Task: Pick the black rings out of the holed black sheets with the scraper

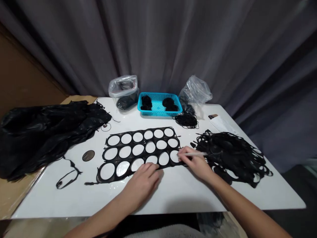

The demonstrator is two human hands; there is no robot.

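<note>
A black rubbery sheet with rows of large round holes lies flat on the table; white shows through the holes. My left hand rests on the sheet's near edge, fingers stretched out, holding nothing. My right hand pinches a slim pale pen-like tool at the lower right hole. The tool's tip is hidden by the fingers. Just right of this hand, a tangled heap of black perforated sheets spreads over the table.
Black sheets pile up at the left, near a dark disc and a scrap. A blue basket with black bundles stands at the back between plastic bags. Thin black rings lie in front.
</note>
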